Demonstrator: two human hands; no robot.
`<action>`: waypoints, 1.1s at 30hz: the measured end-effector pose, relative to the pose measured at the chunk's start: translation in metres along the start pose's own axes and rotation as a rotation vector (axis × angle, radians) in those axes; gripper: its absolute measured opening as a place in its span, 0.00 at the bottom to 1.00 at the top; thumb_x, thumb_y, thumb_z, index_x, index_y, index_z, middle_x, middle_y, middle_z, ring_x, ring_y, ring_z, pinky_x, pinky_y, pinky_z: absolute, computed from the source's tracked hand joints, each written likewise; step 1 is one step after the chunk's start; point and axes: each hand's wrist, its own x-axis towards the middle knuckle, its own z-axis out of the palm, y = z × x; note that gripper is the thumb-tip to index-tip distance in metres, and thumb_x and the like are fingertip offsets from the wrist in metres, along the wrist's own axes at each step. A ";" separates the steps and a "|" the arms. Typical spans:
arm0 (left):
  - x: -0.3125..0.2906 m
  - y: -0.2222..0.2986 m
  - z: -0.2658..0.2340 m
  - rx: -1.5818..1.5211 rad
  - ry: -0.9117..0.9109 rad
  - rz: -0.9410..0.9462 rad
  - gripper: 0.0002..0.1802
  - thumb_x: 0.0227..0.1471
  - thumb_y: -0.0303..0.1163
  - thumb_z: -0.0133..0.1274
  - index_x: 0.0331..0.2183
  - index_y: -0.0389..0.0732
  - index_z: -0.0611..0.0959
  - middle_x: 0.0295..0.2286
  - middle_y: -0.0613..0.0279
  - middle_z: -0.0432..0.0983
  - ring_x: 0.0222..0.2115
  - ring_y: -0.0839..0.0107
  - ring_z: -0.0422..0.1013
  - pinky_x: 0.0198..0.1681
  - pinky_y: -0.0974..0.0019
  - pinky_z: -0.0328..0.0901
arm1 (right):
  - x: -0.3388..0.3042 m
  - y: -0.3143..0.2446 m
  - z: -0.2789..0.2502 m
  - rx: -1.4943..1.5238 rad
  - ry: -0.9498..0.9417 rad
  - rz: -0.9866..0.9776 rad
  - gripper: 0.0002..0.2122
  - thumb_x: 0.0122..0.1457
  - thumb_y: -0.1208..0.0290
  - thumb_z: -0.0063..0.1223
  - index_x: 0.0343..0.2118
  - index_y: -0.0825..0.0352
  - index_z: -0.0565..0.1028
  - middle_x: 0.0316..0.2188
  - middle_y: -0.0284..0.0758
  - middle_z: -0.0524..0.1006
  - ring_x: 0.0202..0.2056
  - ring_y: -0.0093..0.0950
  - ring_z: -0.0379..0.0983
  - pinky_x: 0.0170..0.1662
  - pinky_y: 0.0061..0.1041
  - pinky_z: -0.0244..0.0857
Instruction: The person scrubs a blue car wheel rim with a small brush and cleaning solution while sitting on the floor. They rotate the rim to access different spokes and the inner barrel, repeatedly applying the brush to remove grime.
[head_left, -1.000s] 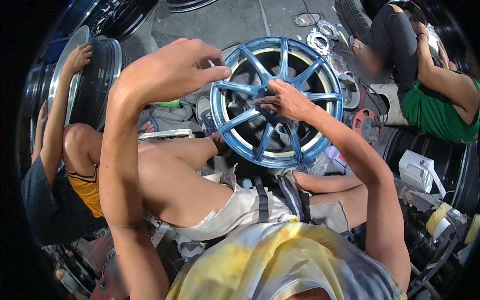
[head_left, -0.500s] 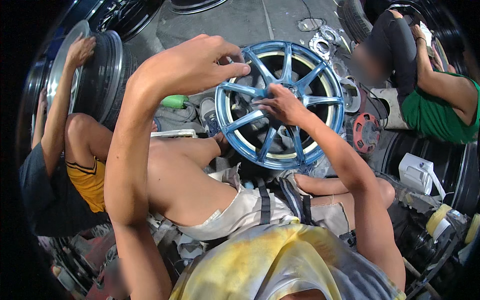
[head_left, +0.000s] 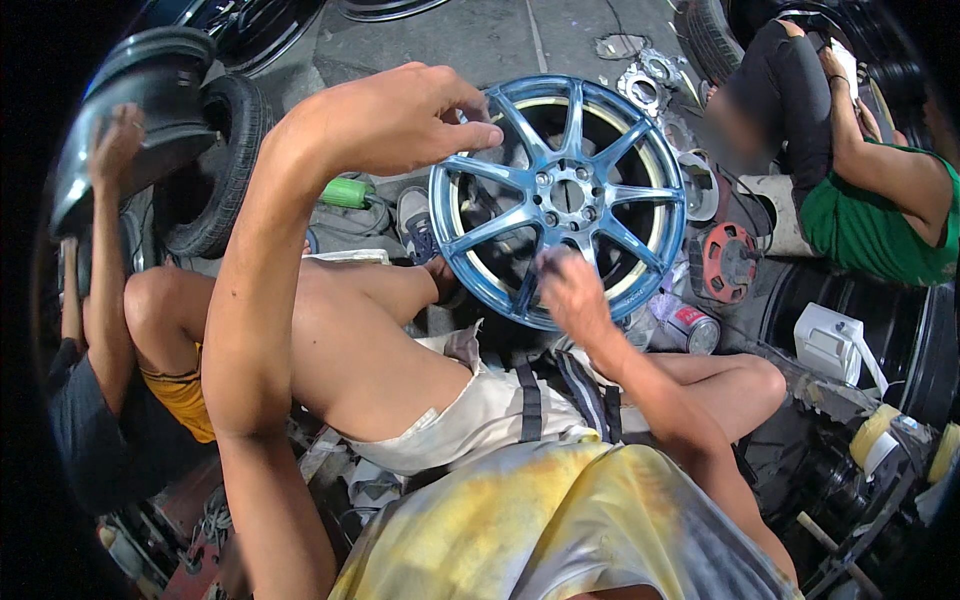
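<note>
While hanging left hand (head_left: pixel 412 113) half-curled by a blue, spoked metal wheel (head_left: pixel 568 168), placed before the lap (head_left: pixel 485 412) probably for reach, holding right hand (head_left: pixel 578 298) near its lower edge. Cannot tell either grip, pinching or not.

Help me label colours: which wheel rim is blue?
The spoked rim by the right hand; the others, like the leftmost rim, look grey or black.

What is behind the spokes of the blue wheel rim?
Between the spokes, a cream ring and dark interior show. The hub, spokes and right hand cover the rest.
</note>
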 end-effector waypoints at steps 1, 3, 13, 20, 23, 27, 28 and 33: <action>-0.001 -0.001 0.000 0.017 -0.011 -0.010 0.24 0.67 0.46 0.56 0.47 0.33 0.86 0.34 0.44 0.85 0.31 0.57 0.79 0.41 0.57 0.72 | 0.002 -0.006 0.002 0.022 0.065 -0.131 0.14 0.52 0.78 0.65 0.43 0.71 0.82 0.50 0.43 0.78 0.52 0.41 0.76 0.55 0.41 0.70; 0.001 -0.003 -0.001 0.020 -0.027 -0.026 0.24 0.67 0.46 0.56 0.47 0.33 0.86 0.35 0.43 0.85 0.32 0.56 0.79 0.42 0.57 0.72 | 0.004 -0.005 0.001 -0.021 -0.037 -0.107 0.15 0.52 0.77 0.64 0.44 0.70 0.82 0.50 0.43 0.78 0.54 0.41 0.76 0.57 0.40 0.70; 0.006 -0.010 0.000 0.045 -0.026 -0.094 0.26 0.67 0.48 0.56 0.48 0.33 0.87 0.38 0.42 0.86 0.36 0.53 0.81 0.44 0.56 0.73 | -0.001 -0.017 -0.004 -0.195 0.026 -0.083 0.21 0.58 0.69 0.62 0.55 0.63 0.81 0.56 0.32 0.77 0.60 0.36 0.69 0.59 0.40 0.63; 0.006 -0.011 0.005 -0.005 -0.043 -0.030 0.26 0.66 0.49 0.58 0.48 0.33 0.88 0.36 0.44 0.86 0.35 0.57 0.80 0.43 0.57 0.74 | 0.017 -0.001 0.002 -0.278 -0.162 0.201 0.19 0.56 0.69 0.63 0.52 0.63 0.82 0.50 0.34 0.77 0.54 0.37 0.70 0.55 0.40 0.63; 0.003 -0.013 0.009 0.026 -0.022 -0.083 0.26 0.66 0.50 0.58 0.48 0.34 0.88 0.36 0.45 0.86 0.35 0.57 0.80 0.42 0.56 0.74 | 0.018 -0.009 -0.004 -0.184 -0.331 -0.017 0.18 0.54 0.67 0.64 0.49 0.62 0.84 0.51 0.30 0.77 0.57 0.34 0.68 0.57 0.39 0.63; 0.004 -0.018 0.012 0.066 0.010 -0.068 0.28 0.66 0.53 0.56 0.48 0.37 0.89 0.35 0.46 0.86 0.33 0.55 0.80 0.40 0.56 0.74 | 0.028 -0.022 -0.018 -0.511 -0.362 -0.001 0.12 0.57 0.63 0.61 0.40 0.62 0.85 0.50 0.32 0.78 0.55 0.34 0.68 0.54 0.38 0.62; 0.002 -0.019 0.012 0.077 0.032 -0.056 0.28 0.66 0.53 0.56 0.48 0.37 0.89 0.35 0.47 0.86 0.32 0.55 0.80 0.39 0.56 0.74 | 0.032 -0.023 -0.019 -0.506 -0.191 0.025 0.09 0.59 0.64 0.59 0.37 0.62 0.85 0.48 0.32 0.78 0.54 0.35 0.68 0.52 0.38 0.61; -0.007 -0.022 0.009 0.074 0.037 -0.104 0.29 0.66 0.55 0.56 0.49 0.37 0.88 0.36 0.47 0.86 0.34 0.55 0.79 0.41 0.56 0.73 | 0.048 -0.020 -0.014 -0.479 -0.490 -0.046 0.08 0.61 0.65 0.57 0.35 0.60 0.85 0.45 0.32 0.78 0.54 0.36 0.67 0.52 0.40 0.60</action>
